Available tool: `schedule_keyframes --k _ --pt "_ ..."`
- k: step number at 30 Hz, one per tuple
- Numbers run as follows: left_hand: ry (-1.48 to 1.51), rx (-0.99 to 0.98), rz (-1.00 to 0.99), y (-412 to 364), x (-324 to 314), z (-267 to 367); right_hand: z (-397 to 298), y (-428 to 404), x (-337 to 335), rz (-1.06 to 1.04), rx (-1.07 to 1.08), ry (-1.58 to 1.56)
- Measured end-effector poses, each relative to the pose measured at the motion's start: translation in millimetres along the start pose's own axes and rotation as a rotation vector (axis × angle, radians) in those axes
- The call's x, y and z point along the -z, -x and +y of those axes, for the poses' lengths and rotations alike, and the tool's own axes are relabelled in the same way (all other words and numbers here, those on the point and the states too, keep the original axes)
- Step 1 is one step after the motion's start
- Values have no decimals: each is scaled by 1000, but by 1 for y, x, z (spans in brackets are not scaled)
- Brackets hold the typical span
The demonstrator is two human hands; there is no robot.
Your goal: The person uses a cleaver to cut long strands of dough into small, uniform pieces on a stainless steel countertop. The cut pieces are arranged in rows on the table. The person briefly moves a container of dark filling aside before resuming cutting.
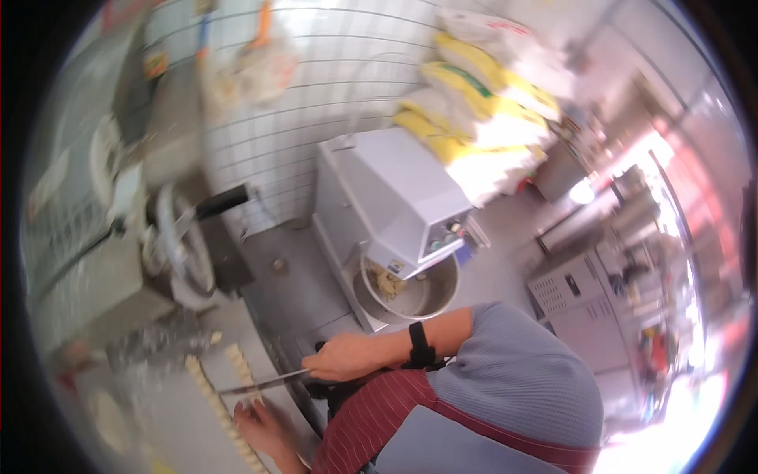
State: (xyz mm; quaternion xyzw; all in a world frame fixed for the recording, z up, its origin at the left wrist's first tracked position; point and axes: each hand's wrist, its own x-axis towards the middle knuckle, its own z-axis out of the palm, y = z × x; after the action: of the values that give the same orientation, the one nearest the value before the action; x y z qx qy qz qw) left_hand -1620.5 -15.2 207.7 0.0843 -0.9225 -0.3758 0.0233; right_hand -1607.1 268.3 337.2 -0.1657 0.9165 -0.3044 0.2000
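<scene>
My right hand point(342, 356) grips a knife point(275, 379), its long thin blade pointing left across a short strip of dough point(238, 362). Just below the blade, my left hand point(260, 425) is low over the worktop with its fingertips at the lower end of that strip. The palm hides what lies under it, so its hold on the dough is unclear. Left of both hands, a long row of small dough pieces point(210, 396) runs down the worktop point(177, 420) and past my left hand. A small loose bit of dough point(217, 338) lies beyond the strips.
A floury machine with a handwheel point(183, 246) stands at the worktop's far end. Across the floor is a dough mixer point(385, 189); its metal bowl point(444, 290) holds some dough point(388, 283). Stacked sacks point(474, 101) lean by the tiled wall point(278, 133). A metal cabinet point(586, 308) stands right.
</scene>
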Motion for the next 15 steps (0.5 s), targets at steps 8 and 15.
schedule_keyframes --k 8,15 --pt "-234 -425 138 -47 -34 9 23 60 -4 273 -119 -42" --pt "-300 -492 219 -46 -56 28 51 101 -12 398 -235 -93"
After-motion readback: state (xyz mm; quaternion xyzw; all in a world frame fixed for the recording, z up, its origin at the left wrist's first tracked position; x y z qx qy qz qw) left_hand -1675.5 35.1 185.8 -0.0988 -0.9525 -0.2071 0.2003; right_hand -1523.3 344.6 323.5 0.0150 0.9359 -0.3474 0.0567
